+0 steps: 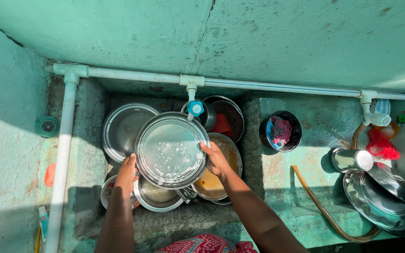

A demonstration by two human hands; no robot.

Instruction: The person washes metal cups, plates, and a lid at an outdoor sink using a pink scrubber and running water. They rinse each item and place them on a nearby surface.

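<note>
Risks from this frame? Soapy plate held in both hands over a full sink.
1. The round steel plate is wet and sudsy, gripped only at its rim by the left hand and right hand; it may slip onto the stacked dishes below.
2. The tap sits close above the rim; lifting could knock it.

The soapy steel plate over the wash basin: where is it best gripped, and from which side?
By its raised rim, at opposite edges, from the left and right sides. The soapy steel plate is wide, shallow and wet with suds, so the flat face offers no grip. The left hand and right hand already hold it this way, tilted near the tap.
</note>
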